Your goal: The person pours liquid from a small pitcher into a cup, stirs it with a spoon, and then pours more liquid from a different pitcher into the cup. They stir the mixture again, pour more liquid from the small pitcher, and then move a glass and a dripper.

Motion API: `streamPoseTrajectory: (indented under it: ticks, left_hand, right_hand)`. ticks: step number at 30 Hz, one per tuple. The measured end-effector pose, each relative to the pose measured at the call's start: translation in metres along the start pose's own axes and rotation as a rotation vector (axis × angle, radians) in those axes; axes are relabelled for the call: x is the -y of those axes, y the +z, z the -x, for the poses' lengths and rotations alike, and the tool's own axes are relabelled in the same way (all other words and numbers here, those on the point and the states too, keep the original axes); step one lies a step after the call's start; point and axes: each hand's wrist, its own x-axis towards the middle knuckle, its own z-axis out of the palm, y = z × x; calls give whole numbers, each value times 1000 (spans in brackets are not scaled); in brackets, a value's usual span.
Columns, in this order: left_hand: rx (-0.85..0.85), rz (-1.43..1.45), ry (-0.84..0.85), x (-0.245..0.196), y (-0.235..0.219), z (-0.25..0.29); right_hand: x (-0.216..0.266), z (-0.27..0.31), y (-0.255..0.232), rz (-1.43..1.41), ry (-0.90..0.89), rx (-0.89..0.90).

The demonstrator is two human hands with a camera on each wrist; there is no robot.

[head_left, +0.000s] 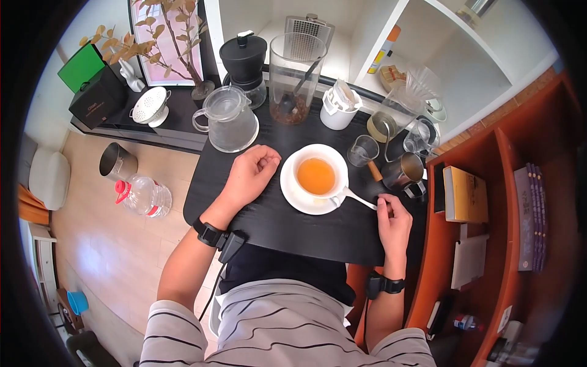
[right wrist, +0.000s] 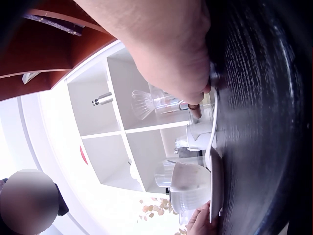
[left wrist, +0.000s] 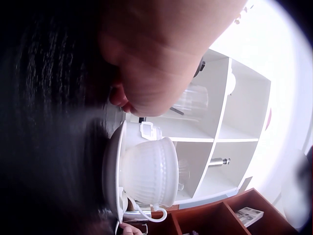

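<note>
The right hand [head_left: 394,223] pinches the far end of the white spoon [head_left: 361,199] between thumb and fingers; the left hand [head_left: 251,174], its fingers loosely curled and holding nothing, lies at the other side of the saucer [head_left: 293,199]. The spoon's bowl end is at the saucer, close beside the handle of the white teacup [left wrist: 149,171], and its handle reaches out past the saucer's rim. The cup stands upright on the saucer, with amber liquid [head_left: 316,176] in it.

Held so near its tip, the spoon gives long reach but little control: a small turn of the wrist would swing the bowl end widely. A light, steady pinch should serve best, with the handle guided along its own length rather than pushed down, since pressing the overhanging end could lever the bowl up against the cup. The cup's handle is the likeliest snag, so any lift should first draw the spoon away from it, then go up slowly, so that the china is not knocked and the liquid does not slop.

The left hand is near enough to steady the saucer by its rim if it slides. To the right, the small glass pitcher [head_left: 364,150] and the wooden handle [head_left: 375,171] sit near the spoon, so a low, short path would be safer than a wide sweep.
</note>
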Motion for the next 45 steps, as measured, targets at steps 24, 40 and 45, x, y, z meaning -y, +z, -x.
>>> streamPoseTrajectory:
  ticks: [24, 40, 45]
  left_hand:
    - [38, -73, -2, -11, 1, 9]
    - [-124, -208, -69, -31, 29, 42]
    - [-140, -210, -91, -32, 32, 40]
  right_hand:
    - [-3, 1, 0, -1, -32, -12]
    - [9, 6, -3, -46, -152, -16]
    - [11, 6, -3, -51, -253, -12]
